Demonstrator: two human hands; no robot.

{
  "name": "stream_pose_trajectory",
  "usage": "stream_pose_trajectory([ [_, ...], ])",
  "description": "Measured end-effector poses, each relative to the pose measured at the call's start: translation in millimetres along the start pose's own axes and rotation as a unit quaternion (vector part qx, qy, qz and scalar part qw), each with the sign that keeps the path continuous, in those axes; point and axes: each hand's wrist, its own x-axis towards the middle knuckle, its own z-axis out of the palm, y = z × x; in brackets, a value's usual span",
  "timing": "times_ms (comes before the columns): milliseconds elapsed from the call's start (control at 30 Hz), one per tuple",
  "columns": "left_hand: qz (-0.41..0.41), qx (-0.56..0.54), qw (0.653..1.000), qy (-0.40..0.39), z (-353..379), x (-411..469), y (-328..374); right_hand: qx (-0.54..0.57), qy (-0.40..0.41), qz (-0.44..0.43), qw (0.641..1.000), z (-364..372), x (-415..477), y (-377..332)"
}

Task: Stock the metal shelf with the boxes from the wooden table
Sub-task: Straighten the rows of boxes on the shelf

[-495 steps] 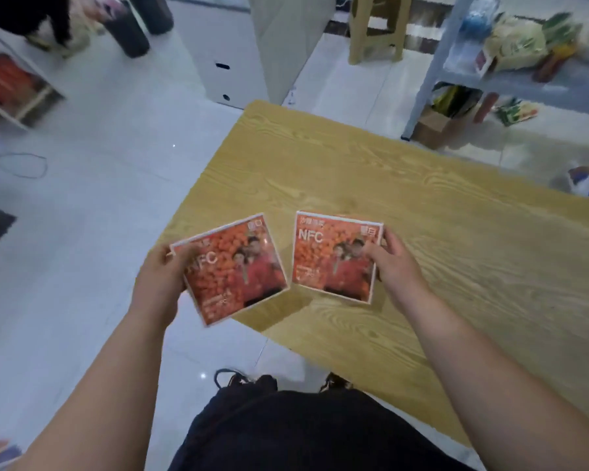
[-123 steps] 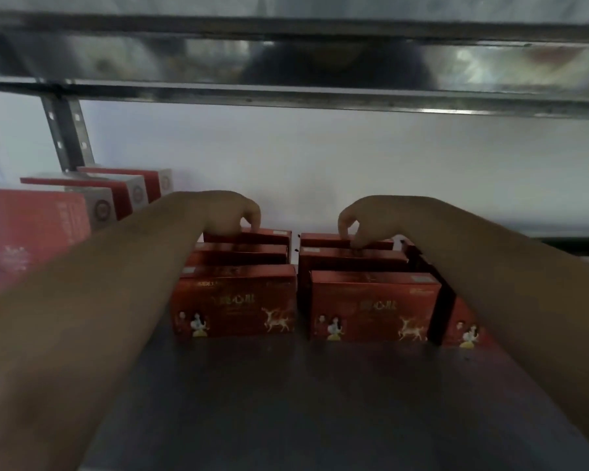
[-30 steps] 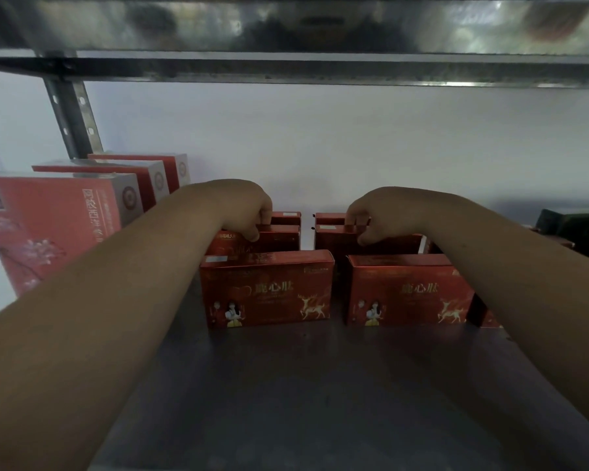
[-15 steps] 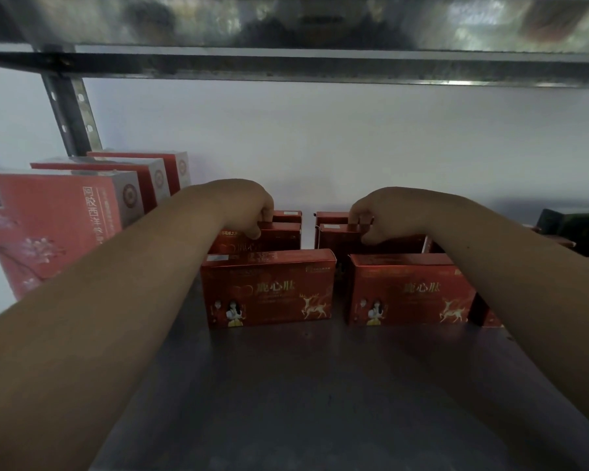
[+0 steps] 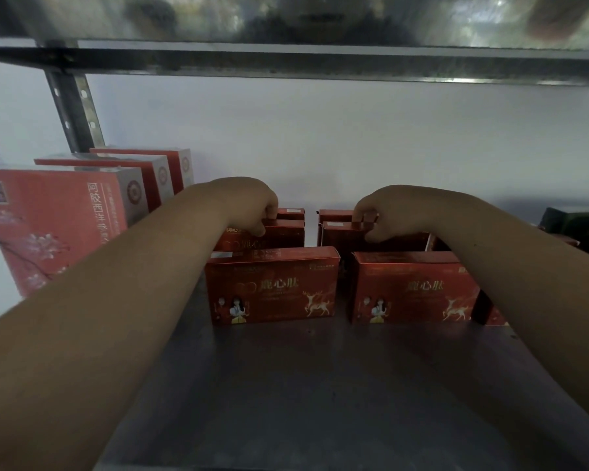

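Dark red boxes with a gold deer stand upright in two rows on the grey metal shelf. The front left box and the front right box face me. My left hand reaches over the left row, its fingers curled over the top edge of the second box. My right hand reaches over the right row and pinches the top of that row's second box. More red boxes stand behind both, partly hidden by my hands.
Three taller pink-red boxes stand in a row at the left, by the perforated shelf post. The upper shelf's metal edge runs overhead. A dark box sits at the far right. A white wall closes the back.
Since 16.5 s ago I left the wooden table, where I held two orange boxes, for the shelf. Over the last second both hands stay on the second-row boxes with hardly any movement.
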Motion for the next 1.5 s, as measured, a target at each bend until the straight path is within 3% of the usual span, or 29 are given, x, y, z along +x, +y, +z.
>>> stream_pose_trajectory([
  [800,-0.001,0.030,0.999,0.019,6.6,-8.6,8.6,-0.014,0.002,0.005,1.000,0.2,-6.9,-6.9],
  [933,-0.014,0.010,0.997,0.080,-2.2,-22.5,14.4,0.000,0.044,-0.013,0.999,-1.5,-24.3,-10.9],
  [1100,0.033,-0.081,0.982,0.167,-4.2,-65.3,55.0,0.051,0.142,-0.073,0.986,7.7,-70.2,-29.8],
  [1267,0.063,-0.027,0.989,0.134,23.5,-95.9,77.1,0.009,0.013,-0.028,0.999,8.4,-99.3,-20.7],
  [1500,0.046,-0.050,0.978,0.199,49.3,-102.0,57.7,-0.035,0.076,-0.012,0.996,24.2,-79.8,-45.5],
])
